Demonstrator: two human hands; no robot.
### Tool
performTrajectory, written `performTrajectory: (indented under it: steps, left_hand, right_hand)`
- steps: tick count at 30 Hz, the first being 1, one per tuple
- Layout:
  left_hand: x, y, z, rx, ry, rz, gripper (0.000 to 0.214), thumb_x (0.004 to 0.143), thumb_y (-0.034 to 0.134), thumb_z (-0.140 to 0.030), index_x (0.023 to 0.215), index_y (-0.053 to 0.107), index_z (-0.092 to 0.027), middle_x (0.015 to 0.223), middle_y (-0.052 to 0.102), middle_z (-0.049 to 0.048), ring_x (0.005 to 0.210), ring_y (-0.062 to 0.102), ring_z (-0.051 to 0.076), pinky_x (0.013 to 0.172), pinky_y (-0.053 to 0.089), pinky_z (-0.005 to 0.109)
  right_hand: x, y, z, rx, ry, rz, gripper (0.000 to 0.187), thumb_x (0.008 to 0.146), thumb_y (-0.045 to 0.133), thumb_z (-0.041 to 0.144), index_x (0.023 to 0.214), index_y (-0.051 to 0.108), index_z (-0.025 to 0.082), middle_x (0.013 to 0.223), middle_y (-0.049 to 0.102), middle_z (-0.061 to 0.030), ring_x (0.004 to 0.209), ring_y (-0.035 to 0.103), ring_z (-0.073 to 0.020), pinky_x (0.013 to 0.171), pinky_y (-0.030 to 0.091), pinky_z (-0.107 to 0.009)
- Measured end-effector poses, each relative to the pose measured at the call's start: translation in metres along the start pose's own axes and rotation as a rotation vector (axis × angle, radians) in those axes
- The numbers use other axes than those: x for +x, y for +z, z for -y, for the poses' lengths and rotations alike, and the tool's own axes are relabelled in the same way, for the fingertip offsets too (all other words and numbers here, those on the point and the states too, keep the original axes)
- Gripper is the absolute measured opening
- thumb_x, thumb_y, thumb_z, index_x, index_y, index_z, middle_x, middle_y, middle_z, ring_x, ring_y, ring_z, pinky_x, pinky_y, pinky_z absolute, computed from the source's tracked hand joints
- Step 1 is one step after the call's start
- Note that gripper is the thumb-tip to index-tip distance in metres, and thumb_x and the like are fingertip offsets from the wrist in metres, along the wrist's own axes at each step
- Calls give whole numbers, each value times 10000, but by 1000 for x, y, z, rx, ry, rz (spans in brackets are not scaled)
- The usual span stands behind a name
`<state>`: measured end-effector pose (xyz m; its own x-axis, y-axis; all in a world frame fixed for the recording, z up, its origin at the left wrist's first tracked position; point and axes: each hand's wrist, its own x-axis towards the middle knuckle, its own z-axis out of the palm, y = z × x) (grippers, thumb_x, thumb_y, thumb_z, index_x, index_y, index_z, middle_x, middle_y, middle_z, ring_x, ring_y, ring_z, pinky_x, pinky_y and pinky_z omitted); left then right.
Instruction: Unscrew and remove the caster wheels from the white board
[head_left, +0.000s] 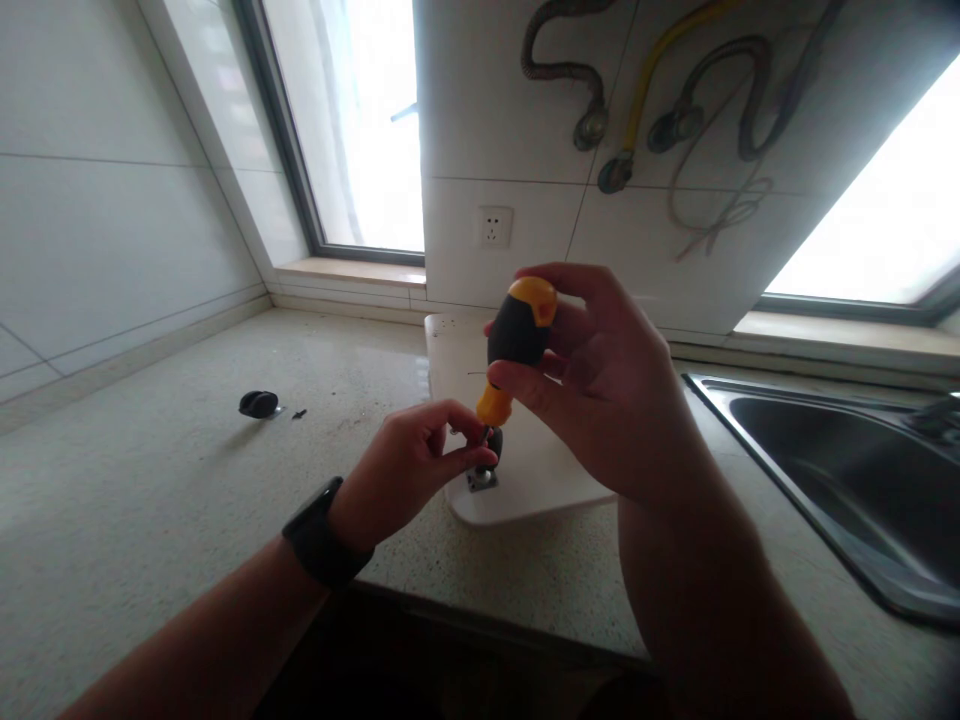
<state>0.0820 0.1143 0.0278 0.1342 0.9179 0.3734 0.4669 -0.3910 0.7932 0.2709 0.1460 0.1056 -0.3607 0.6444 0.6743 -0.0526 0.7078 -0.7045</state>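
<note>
My right hand [600, 385] is wrapped round a stubby screwdriver [517, 340] with a black and orange handle, held upright with its tip pointing down. Under the tip sits a small caster wheel with a metal plate [484, 470] on a white board [525, 460]. My left hand [416, 465], with a black watch on the wrist, is pinched closed right at the screwdriver's tip and the caster; what its fingertips hold is too small to make out.
A second black caster wheel [258, 404] and a small dark screw [299, 413] lie on the speckled counter to the left. A steel sink [847, 480] is set in at the right. Tiled wall, socket [496, 226] and hoses stand behind.
</note>
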Motion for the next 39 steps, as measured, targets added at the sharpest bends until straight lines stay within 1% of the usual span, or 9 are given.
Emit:
performTrajectory:
  steps: [4,8,11,17,22,24,27,33,39]
  left_hand:
    - [3,-6,1,-8,-35,35,252,897,763,-442,1005,754,-214,582,432,-76,534,350,104,508,275,251]
    - [9,-17,4,41,54,33,309,1028,568,-424,970,760,-189,789,652,16,712,542,137,649,411,279]
    - [12,-23,5,59,80,107,290,1030,568,-386,965,762,-181,943,715,53,841,610,158,753,456,296]
    - [11,-21,7,60,62,223,184,971,651,-325,976,781,-195,846,688,19,644,493,113,579,370,260]
    - [16,-30,16,153,104,212,217,989,630,-357,971,776,-198,868,710,27,690,553,126,616,415,257]
    - [21,-48,34,310,120,192,231,992,621,-381,982,780,-214,893,728,26,679,565,127,634,427,263]
    - [23,-91,83,645,80,59,263,979,615,-425,973,784,-223,959,765,37,736,626,159,722,463,296]
    - [-7,-176,190,899,-441,-97,331,935,578,-463,1036,808,-247,1035,808,70,940,724,254,837,511,340]
    - [-26,-180,225,962,-608,-115,330,881,618,-480,1020,828,-267,1058,803,102,935,729,302,787,517,362]
  right_hand:
    - [6,-6,-4,29,-29,-103,479,818,811,251,1201,531,316,1008,691,-8,988,722,-221,744,629,-361]
    - [13,-18,-11,79,-113,-276,436,810,822,218,1140,551,303,929,719,10,934,731,-184,687,612,-291]
    - [16,-27,-14,123,-148,-377,379,819,820,195,1085,569,294,908,740,3,905,745,-172,627,589,-248]
    - [22,-38,-27,46,-229,-382,353,831,834,308,1069,574,318,964,737,27,889,766,-179,567,604,-235]
    - [24,-47,-41,-19,-322,-382,397,859,805,340,1173,563,347,1054,710,26,983,765,-209,608,654,-275]
    - [24,-51,-42,-56,-335,-367,397,881,780,340,1204,552,372,1095,691,19,1021,761,-230,636,673,-312]
    - [24,-51,-41,-75,-354,-375,397,875,786,347,1201,560,363,1104,681,11,1002,767,-232,618,669,-313]
    - [24,-33,-30,2,-334,-459,372,801,864,289,1086,627,311,924,725,22,839,766,-177,523,618,-232]
    - [22,-28,-31,9,-325,-411,404,799,866,246,1118,632,327,904,723,48,731,745,-136,549,632,-240]
